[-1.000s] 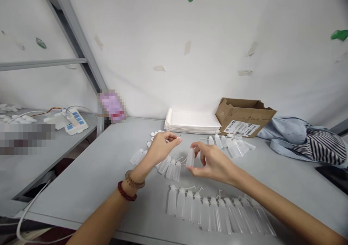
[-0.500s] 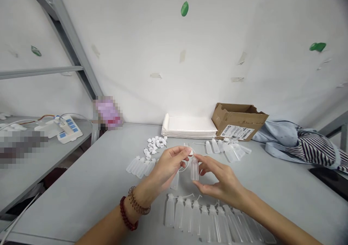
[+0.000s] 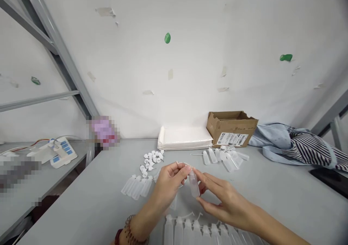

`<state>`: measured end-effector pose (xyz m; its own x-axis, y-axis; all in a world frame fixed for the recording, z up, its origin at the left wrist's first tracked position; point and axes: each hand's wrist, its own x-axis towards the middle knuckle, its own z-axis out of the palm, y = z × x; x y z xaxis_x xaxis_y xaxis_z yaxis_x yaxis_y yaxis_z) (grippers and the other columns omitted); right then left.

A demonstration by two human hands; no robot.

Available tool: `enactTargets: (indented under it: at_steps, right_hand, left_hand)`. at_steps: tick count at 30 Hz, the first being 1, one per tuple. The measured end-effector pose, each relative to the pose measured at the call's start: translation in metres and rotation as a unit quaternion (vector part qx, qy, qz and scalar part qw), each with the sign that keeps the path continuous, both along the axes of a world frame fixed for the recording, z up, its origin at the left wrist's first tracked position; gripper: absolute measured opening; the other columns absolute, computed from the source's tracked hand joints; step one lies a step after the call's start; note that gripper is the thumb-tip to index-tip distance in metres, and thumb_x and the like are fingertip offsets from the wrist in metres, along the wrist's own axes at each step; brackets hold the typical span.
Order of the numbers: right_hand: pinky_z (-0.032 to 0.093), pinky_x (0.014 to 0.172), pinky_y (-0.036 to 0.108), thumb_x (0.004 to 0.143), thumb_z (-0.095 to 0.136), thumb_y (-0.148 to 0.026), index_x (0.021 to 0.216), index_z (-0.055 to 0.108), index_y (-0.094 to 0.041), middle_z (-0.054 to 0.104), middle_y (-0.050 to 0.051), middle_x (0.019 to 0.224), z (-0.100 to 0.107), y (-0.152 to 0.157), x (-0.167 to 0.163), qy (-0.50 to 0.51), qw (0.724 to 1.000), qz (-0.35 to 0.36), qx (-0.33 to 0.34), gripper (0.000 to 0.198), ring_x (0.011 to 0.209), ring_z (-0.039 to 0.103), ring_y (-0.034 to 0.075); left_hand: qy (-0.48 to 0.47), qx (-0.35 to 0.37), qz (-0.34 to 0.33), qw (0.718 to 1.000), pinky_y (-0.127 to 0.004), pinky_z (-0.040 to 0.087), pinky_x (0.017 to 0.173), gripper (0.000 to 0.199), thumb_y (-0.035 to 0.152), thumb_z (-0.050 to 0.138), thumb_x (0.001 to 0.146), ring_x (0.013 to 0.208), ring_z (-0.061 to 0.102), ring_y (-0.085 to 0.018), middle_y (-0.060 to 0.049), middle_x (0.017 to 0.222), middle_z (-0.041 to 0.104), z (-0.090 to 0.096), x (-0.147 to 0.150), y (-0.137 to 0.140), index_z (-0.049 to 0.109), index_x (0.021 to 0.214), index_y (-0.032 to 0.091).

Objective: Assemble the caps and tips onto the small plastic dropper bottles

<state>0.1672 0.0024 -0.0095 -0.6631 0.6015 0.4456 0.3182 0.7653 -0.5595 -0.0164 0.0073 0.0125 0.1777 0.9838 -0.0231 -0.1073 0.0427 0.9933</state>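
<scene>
1. The right hand (image 3: pixel 225 201) holds a small clear bottle (image 3: pixel 194 184) upright between thumb and fingers, just above the table (image 3: pixel 272 190).
2. The left hand (image 3: pixel 170 181) pinches at the bottle's top, fingertips (image 3: pixel 187 169) closed on its neck; what sits between them is too small to tell. A thin white strand loops beside the pinch.
3. Both hands meet at the bottle, touching or nearly so.
4. Below the grip, toward the person, a row of bottles (image 3: pixel 195 232) lies side by side, caps pointing away from the person.
5. Left of the grip, a small group of bottles (image 3: pixel 137 186) lies flat on the table.
6. Up and left of the grip, a scatter of white caps (image 3: pixel 150 158) lies near.
7. Beyond the grip, a stack of white trays (image 3: pixel 185 138) rests against the wall.
8. Up and right of the grip, more bottles (image 3: pixel 224 156) lie in a loose heap just in front of a cardboard box (image 3: pixel 231 127).
9. Far right of the grip, cloth (image 3: pixel 296 147), part blue and part striped, lies bunched.
10. Bead bracelets (image 3: pixel 127 234) ring the left wrist.
</scene>
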Motion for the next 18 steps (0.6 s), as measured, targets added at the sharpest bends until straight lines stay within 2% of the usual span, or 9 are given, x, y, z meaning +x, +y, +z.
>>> enactTargets:
  at_steps: [6, 11, 15, 18]
  right_hand:
    - [0.052, 0.063, 0.029, 0.078, 0.047, -0.006, 0.146, 0.018, -0.024, 0.049, 0.003, 0.085, -0.003, -0.006, -0.015, 0.038, 0.998, -0.053, 0.005, 0.076, 0.068, 0.053, 0.014]
    - [0.051, 0.056, 0.028, 0.087, 0.038, -0.008, 0.144, 0.022, -0.024, 0.048, 0.004, 0.085, -0.004, -0.005, -0.020, 0.032, 0.992, -0.109, 0.047, 0.062, 0.062, 0.052, 0.015]
    - [0.052, 0.059, 0.031, 0.094, 0.032, -0.012, 0.147, 0.011, -0.023, 0.053, 0.008, 0.090, -0.004, 0.001, -0.011, -0.021, 0.994, -0.080, 0.065, 0.058, 0.069, 0.056, 0.018]
    - [0.053, 0.062, 0.033, 0.096, 0.032, -0.016, 0.146, 0.011, -0.023, 0.056, 0.009, 0.092, 0.001, 0.002, -0.007, -0.045, 0.996, -0.051, 0.065, 0.055, 0.073, 0.058, 0.019]
  left_hand:
    - [0.029, 0.046, 0.042, 0.998, -0.021, 0.040, 0.063, 0.024, 0.036, 0.062, 0.081, 0.063, 0.047, -0.010, 0.003, 0.063, 0.052, -0.002, 0.004, 0.000, 0.061, 0.070, 0.015]
    - [0.047, 0.060, 0.031, 0.997, -0.022, 0.043, 0.063, 0.021, 0.034, 0.064, 0.077, 0.059, 0.050, -0.010, 0.003, 0.060, 0.054, -0.003, 0.007, 0.000, 0.063, 0.072, 0.014]
    - [0.049, 0.051, -0.001, 0.997, -0.023, 0.043, 0.059, 0.022, 0.034, 0.063, 0.077, 0.055, 0.051, -0.010, 0.002, 0.057, 0.055, -0.003, 0.005, 0.001, 0.065, 0.073, 0.013]
    - [0.041, 0.036, -0.044, 0.998, -0.023, 0.043, 0.055, 0.024, 0.035, 0.064, 0.077, 0.053, 0.050, -0.010, 0.001, 0.058, 0.055, -0.003, 0.002, 0.004, 0.067, 0.072, 0.012]
